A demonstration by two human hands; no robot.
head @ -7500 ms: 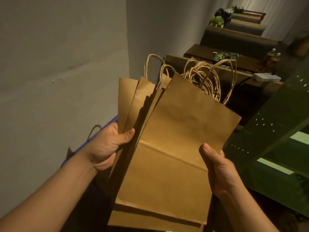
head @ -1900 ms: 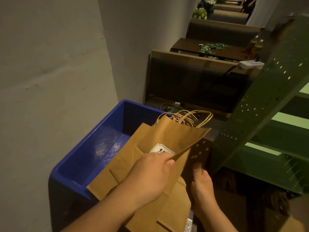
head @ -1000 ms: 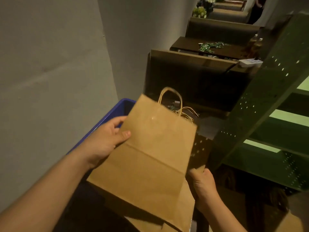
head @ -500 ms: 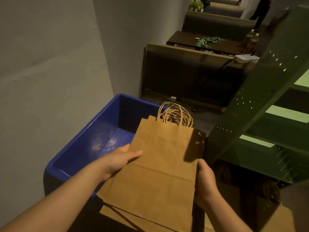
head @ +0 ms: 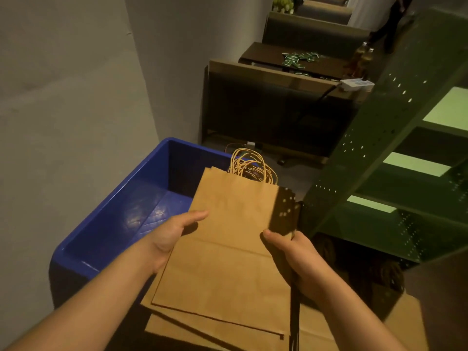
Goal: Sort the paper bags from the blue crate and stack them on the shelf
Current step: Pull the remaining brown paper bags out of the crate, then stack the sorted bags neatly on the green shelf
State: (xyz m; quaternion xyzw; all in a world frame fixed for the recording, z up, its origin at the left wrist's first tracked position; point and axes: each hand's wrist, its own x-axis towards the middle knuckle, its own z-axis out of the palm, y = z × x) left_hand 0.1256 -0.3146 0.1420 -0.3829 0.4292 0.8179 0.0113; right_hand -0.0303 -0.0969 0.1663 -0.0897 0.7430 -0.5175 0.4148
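Observed, by descending size. The grey wall fills your left side from top to bottom. The green perforated shelf rises on your right, its uprights slanting across the view and its lighter boards showing between them. The blue crate stands against the wall at your lower left, just beside the shelf's near upright; the visible part of its floor shows bare blue plastic.

Further off, a dark booth bench stands with its back toward you, and beyond it a table bears a scatter of small green packets. A white device sits on the ledge at the bench's right end.

You hold the stack of paper bags flat between both hands, over the crate's right edge and in front of the shelf. The bags are brown, roughly squared up, with lower ones fanning out at the near end. Their twisted handles bunch together at the far end.

Your left hand grips the stack's left edge, thumb on top, fingers hidden beneath. Your right hand grips the right edge, thumb pressed onto the top bag, fingers hidden below. The shelf's shadow falls on the stack's far right corner.
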